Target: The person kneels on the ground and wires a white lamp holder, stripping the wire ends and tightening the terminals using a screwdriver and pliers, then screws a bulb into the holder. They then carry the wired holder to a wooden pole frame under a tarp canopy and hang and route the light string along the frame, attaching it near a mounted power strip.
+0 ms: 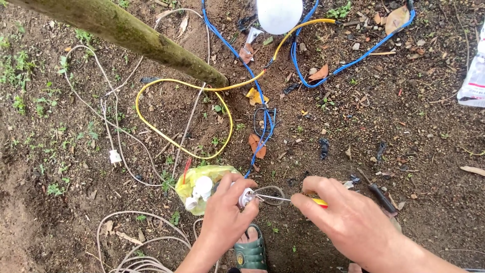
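Looking down at bare brown soil, I see my left hand (pixel 225 210) closed around a small round white plastic electrical fitting (pixel 246 197), pinched between thumb and fingertips just above my green sandal (pixel 251 253). My right hand (pixel 343 217) is curled shut on a slim screwdriver with a yellow and red handle (pixel 319 202). Its thin metal shaft (pixel 273 198) lies nearly level, running leftward from my right fingers, and its tip meets the fitting's right face. So the fitting sits directly left of the tool, in line with its long axis, and the left hand is the nearer one. A blue wire (pixel 262 131) leads down towards the fitting. A yellow plastic bag holding white fittings (pixel 199 187) lies just beside my left hand.
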